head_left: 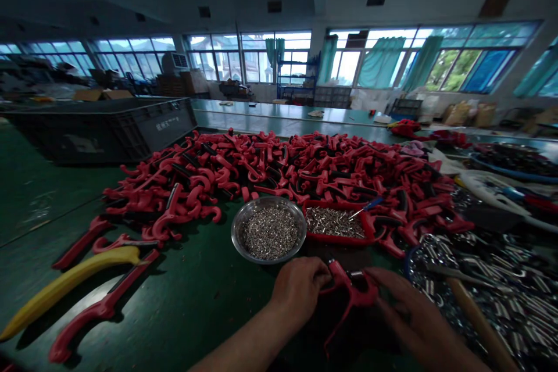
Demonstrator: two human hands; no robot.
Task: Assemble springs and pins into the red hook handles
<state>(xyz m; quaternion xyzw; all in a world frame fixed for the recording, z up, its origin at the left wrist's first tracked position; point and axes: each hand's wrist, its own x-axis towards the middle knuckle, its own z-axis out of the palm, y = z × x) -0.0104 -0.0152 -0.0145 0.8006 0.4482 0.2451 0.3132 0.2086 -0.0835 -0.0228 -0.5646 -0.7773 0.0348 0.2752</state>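
Note:
Close in front of me is a red plastic handle [358,295] with a branching shape, a metal piece at its top and a small spring-like part between its arms. My left hand [300,283] is closed, its fingertips pinching the left arm of this handle. From the other side my right hand [403,302] grips the right end between thumb and fingers. Just beyond the left hand stands a round metal bowl [235,238] of small metal pins. Beside it is a red tray [368,229] of longer pins, with a blue-handled screwdriver [370,204] lying across it.
A big heap of red and black handles [270,163] spreads behind the bowls. At the left lie a banana [70,288] and a loose handle [104,309]; a grey crate [165,122] stands farther back. Shiny metal parts [492,290] and a wooden-handled hammer [475,317] are at right.

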